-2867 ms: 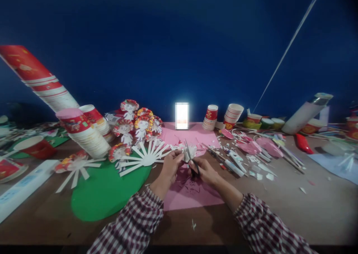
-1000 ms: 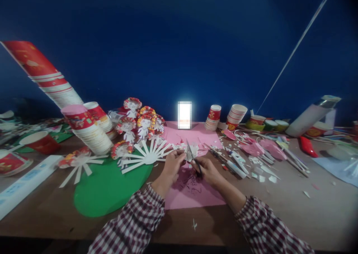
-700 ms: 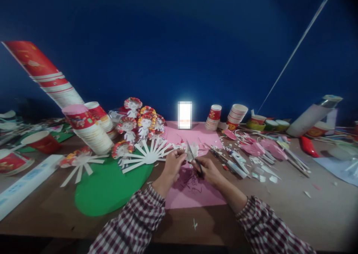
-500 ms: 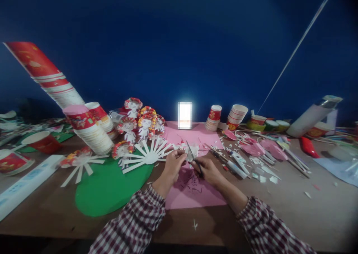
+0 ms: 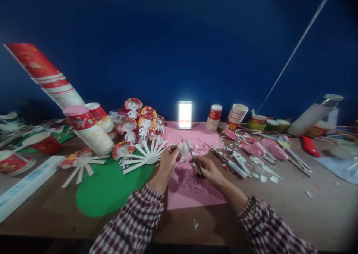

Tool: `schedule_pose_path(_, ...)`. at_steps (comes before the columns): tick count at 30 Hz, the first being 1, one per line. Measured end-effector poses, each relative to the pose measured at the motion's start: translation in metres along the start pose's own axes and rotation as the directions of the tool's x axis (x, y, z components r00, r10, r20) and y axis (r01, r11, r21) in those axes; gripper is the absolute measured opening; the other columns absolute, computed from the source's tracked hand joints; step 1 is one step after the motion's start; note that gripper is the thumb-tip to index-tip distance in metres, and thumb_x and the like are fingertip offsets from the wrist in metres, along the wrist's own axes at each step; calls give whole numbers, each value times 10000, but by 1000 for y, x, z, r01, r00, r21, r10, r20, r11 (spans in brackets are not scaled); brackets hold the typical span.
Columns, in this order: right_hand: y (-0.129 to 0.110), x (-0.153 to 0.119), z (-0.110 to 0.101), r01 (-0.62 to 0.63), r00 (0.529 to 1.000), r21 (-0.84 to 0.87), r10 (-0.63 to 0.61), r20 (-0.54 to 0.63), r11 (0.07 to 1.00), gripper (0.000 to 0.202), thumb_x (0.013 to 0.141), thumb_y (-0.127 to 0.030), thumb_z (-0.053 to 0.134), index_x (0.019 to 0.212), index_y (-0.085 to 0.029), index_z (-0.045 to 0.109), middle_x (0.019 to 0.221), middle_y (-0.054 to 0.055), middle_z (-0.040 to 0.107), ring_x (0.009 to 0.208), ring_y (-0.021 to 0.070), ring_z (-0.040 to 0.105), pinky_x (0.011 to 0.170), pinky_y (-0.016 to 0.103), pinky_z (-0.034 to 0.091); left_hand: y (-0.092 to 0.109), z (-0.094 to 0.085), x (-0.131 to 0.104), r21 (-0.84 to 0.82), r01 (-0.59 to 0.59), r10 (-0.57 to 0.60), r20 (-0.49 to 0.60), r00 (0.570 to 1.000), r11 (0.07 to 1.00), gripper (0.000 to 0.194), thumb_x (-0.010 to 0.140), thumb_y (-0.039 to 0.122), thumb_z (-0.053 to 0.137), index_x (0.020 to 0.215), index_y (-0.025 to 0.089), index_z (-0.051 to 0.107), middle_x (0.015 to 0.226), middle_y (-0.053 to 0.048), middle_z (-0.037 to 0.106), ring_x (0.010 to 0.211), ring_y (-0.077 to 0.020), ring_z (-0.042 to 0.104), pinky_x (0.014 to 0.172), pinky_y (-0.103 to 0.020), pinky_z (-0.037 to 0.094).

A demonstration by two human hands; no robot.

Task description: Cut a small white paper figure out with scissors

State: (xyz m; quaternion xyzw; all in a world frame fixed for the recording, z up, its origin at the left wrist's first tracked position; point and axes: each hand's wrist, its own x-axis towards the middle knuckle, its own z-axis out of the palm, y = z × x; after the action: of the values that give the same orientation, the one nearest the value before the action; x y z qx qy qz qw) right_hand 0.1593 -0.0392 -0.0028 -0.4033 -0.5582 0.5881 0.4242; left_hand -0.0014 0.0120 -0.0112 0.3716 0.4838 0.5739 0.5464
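My left hand [image 5: 169,160] pinches a small white paper piece [image 5: 183,148] between thumb and fingers, above a pink sheet [image 5: 179,198]. My right hand [image 5: 207,169] is closed round the handles of dark scissors [image 5: 194,157]. Their blades point up and away, just right of the paper piece. Whether blade and paper touch, I cannot tell. Dark marks or scraps [image 5: 194,181] lie on the pink sheet below the hands. To the left, a white paper cup cut into a fan of strips [image 5: 151,157] rests partly over a green sheet [image 5: 109,194].
Several paper dolls with red and yellow frills [image 5: 145,125] stand at the back left. Stacked paper cups [image 5: 92,131] lean beside them, and more cups [image 5: 236,116] stand back right. Pens [image 5: 235,168], pink pieces [image 5: 275,149] and white scraps litter the right. A power strip [image 5: 30,185] lies left.
My left hand has drawn slightly left with the paper piece, away from my right hand. The scissors have shifted a little, and their blades now look closer together.
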Motion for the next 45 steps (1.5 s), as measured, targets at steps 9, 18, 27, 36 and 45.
schedule_pose_path(9,2,-1,1,-97,995,38,97,10,995,467,715,-567,676,877,-135,602,550,-38,518,440,73,448,417,197,374,1,3,-3,22,-9,8,43,999,1000,258,621,353,734,749,150,640,612,7,588,524,-103,523,509,-228,419)
schedule_pose_path(18,6,2,-2,-75,997,38,75,-10,996,436,724,-559,673,808,-141,579,522,-42,510,401,71,440,383,191,368,4,4,-8,49,44,-48,69,996,998,280,600,339,730,776,136,653,693,-21,621,617,-135,564,555,-250,465)
schedule_pose_path(27,6,1,-3,-72,997,20,72,-30,997,427,739,-559,653,791,-140,584,520,-41,505,395,74,426,372,197,354,8,9,-14,-11,145,-142,129,981,989,307,575,354,740,766,131,652,704,-35,637,617,-142,584,587,-266,482)
schedule_pose_path(36,4,1,-3,-67,997,20,68,-34,998,432,729,-566,662,755,-145,570,528,-40,494,420,73,424,387,190,342,7,7,-14,17,126,-127,143,982,992,302,593,363,737,773,134,658,716,-38,647,633,-146,593,599,-269,488)
schedule_pose_path(45,9,3,-6,-46,999,-40,45,-19,998,412,757,-552,641,761,-144,582,522,-40,505,406,74,422,391,197,344,4,6,-12,42,111,-116,156,981,993,290,622,362,721,790,135,656,687,-40,644,601,-152,591,553,-258,471)
